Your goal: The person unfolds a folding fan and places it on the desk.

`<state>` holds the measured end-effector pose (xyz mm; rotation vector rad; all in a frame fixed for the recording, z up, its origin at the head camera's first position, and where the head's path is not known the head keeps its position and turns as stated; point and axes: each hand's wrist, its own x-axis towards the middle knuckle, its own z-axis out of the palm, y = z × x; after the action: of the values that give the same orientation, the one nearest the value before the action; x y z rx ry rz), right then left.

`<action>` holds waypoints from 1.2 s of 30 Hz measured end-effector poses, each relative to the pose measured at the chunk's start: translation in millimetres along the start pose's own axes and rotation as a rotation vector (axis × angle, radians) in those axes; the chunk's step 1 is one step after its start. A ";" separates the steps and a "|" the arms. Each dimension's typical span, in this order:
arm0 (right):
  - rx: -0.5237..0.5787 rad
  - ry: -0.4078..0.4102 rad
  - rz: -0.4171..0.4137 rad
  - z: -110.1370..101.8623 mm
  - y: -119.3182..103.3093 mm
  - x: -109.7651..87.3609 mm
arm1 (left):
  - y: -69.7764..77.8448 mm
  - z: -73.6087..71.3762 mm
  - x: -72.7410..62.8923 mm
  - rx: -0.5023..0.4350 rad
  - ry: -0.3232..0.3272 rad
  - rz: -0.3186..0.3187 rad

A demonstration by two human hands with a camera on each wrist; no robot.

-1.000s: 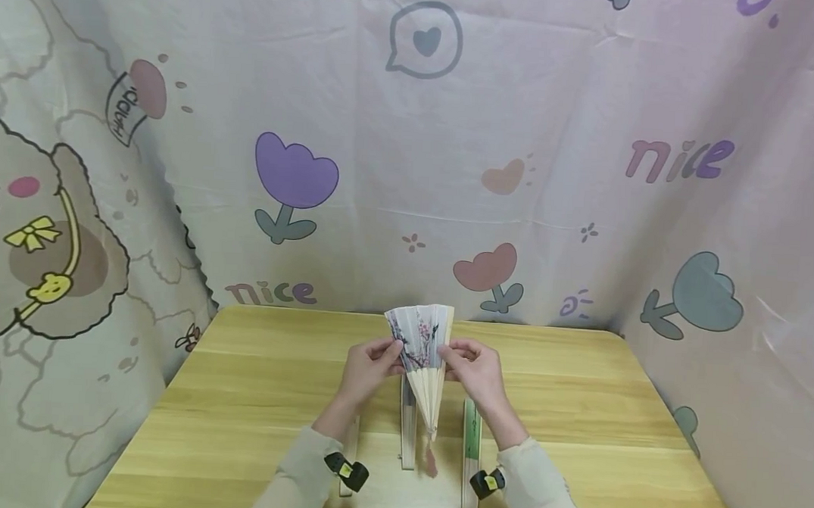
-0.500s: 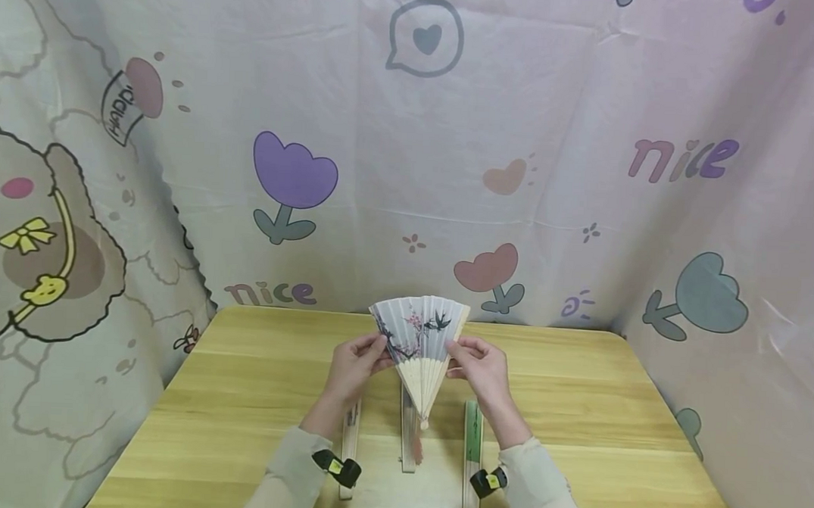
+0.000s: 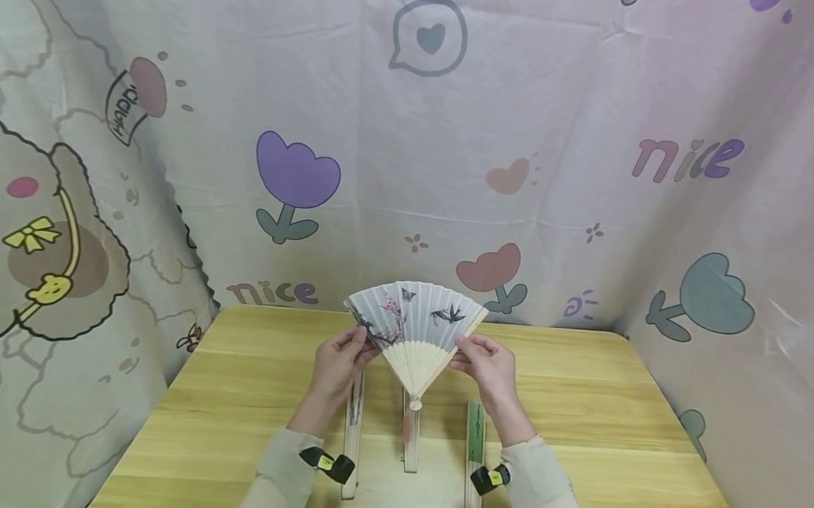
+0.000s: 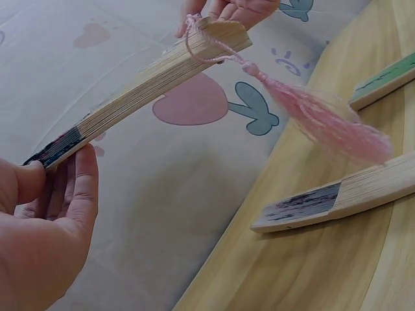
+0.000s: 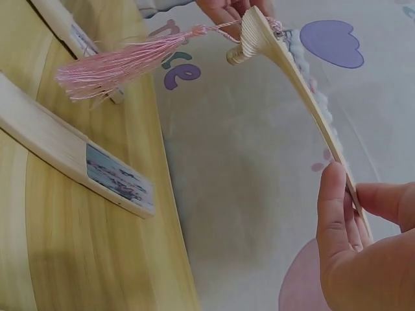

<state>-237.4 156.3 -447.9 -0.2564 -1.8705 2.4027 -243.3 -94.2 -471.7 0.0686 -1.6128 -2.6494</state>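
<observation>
Raised over the table is a folding fan [image 3: 418, 323], spread into a wide wedge. Its pale leaf carries pink blossom, dark branches and birds; bare wooden ribs meet at the pivot below. My left hand [image 3: 337, 365] pinches its left edge between thumb and fingers, as the left wrist view also shows. On the other side my right hand [image 3: 491, 367] pinches the right guard stick, thumb on one face and fingers on the other. From the pivot hangs a pink tassel [image 4: 324, 123], clear in both wrist views.
Three folded fans lie on the wooden table [image 3: 577, 413]: a left one [image 3: 351, 456] beside my left wrist, a middle one [image 3: 410, 451] below the spread fan, and a green-ended one [image 3: 475, 439] by my right wrist. A printed cloth [image 3: 411, 148] hangs behind the table.
The fan has gone from a narrow wedge to a wide spread. My hands have moved apart, the left one farther, and more of the blossom and bird picture shows.
</observation>
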 end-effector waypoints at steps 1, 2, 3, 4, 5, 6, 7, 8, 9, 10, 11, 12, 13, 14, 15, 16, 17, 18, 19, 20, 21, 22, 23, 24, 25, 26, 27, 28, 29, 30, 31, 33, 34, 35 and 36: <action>0.012 0.002 0.000 -0.6 0.2 0.2 | 0.4 -0.7 0.0 -0.011 0.005 -0.001; 0.018 0.002 0.000 -1.2 0.1 0.3 | 0.7 -1.6 -0.2 -0.018 0.007 0.001; 0.026 0.003 0.000 -1.8 0.1 0.5 | 1.1 -2.2 -0.2 -0.030 0.012 0.001; 0.028 0.002 0.000 -2.3 0.0 0.7 | 1.5 -2.8 -0.4 -0.039 0.015 0.003; 0.035 0.003 0.000 -2.8 -0.3 0.7 | 1.9 -3.4 -0.6 -0.051 0.019 0.004; 0.039 0.002 0.000 -3.4 -0.4 0.8 | 2.2 -4.1 -0.8 -0.061 0.025 0.005; 0.043 0.001 0.001 -4.1 -0.6 0.8 | 2.4 -4.8 -0.9 -0.063 0.027 0.007; 0.046 0.000 0.000 -4.7 -0.8 0.8 | 2.5 -5.4 -1.1 -0.067 0.028 0.009; 0.052 0.000 0.001 -5.3 -1.0 0.9 | 2.7 -5.8 -1.2 -0.076 0.034 0.007; 0.058 0.002 0.003 -6.0 -1.2 0.9 | 2.6 -6.3 -1.3 -0.079 0.037 0.007; 0.068 0.003 0.005 -6.6 -1.4 0.9 | 2.4 -6.7 -1.4 -0.080 0.040 0.008; 0.076 0.004 0.007 -7.1 -1.6 0.9 | 2.2 -7.1 -1.5 -0.077 0.043 0.011; 0.082 0.003 0.008 -7.7 -2.0 0.7 | 2.0 -7.4 -1.5 -0.078 0.045 0.014; 0.089 0.004 0.010 -8.2 -2.4 0.6 | 1.8 -7.5 -1.6 -0.084 0.051 0.014; 0.095 0.004 0.011 -8.7 -2.7 0.5 | 1.5 -7.7 -1.5 -0.095 0.059 0.014; 0.103 0.006 0.011 -9.2 -3.0 0.5 | 1.3 -8.0 -1.5 -0.100 0.064 0.016; 0.109 0.007 0.010 -9.7 -3.4 0.5 | 1.0 -8.4 -1.5 -0.108 0.068 0.017; 0.114 0.010 0.010 -10.3 -3.5 0.8 | 0.9 -8.9 -1.4 -0.117 0.072 0.020; 0.117 0.013 0.007 -10.8 -3.6 1.1 | 0.7 -9.4 -1.4 -0.128 0.076 0.020; 0.122 0.018 0.005 -11.3 -3.7 1.4 | 0.5 -10.0 -1.4 -0.136 0.080 0.022; 0.127 0.021 0.002 -11.8 -3.6 1.8 | 0.5 -10.6 -1.4 -0.150 0.084 0.022; 0.137 0.028 0.001 -12.1 -3.6 2.2 | 0.8 -11.2 -1.7 -0.159 0.088 0.025; 0.142 0.032 0.000 -12.3 -3.7 2.4 | 1.0 -11.7 -2.1 -0.168 0.092 0.028; 0.147 0.035 0.001 -12.4 -3.7 2.6 | 1.3 -12.1 -2.4 -0.176 0.096 0.030; 0.151 0.036 0.001 -12.3 -3.8 2.7 | 1.6 -12.5 -2.7 -0.181 0.098 0.032; 0.157 0.039 0.003 -12.2 -3.9 3.0 | 1.9 -12.7 -3.1 -0.186 0.101 0.036; 0.162 0.043 0.006 -12.0 -3.9 3.3 | 2.0 -12.9 -3.3 -0.191 0.102 0.037; 0.164 0.048 0.006 -11.9 -4.0 3.6 | 2.1 -13.0 -3.7 -0.188 0.101 0.040; 0.164 0.050 0.007 -11.9 -4.3 3.7 | 2.2 -13.6 -4.0 -0.184 0.094 0.044; 0.165 0.054 0.007 -12.0 -4.5 4.0 | 2.2 -13.7 -4.1 -0.186 0.091 0.047; 0.168 0.059 0.005 -12.1 -4.7 4.1 | 2.2 -13.7 -4.3 -0.190 0.090 0.052; 0.176 0.069 0.003 -12.7 -5.0 4.1 | 2.3 -13.5 -4.7 -0.199 0.090 0.064; 0.180 0.073 0.002 -13.2 -5.0 3.9 | 2.5 -13.3 -5.0 -0.204 0.090 0.071; 0.183 0.074 0.001 -13.6 -5.2 3.6 | 2.7 -13.4 -5.1 -0.216 0.092 0.075; 0.188 0.077 0.000 -13.9 -5.1 3.4 | 2.7 -12.8 -5.3 -0.224 0.100 0.082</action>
<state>-238.3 171.4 -446.5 -0.3294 -1.6000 2.5085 -237.2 -106.5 -475.1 0.1226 -1.2551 -2.6962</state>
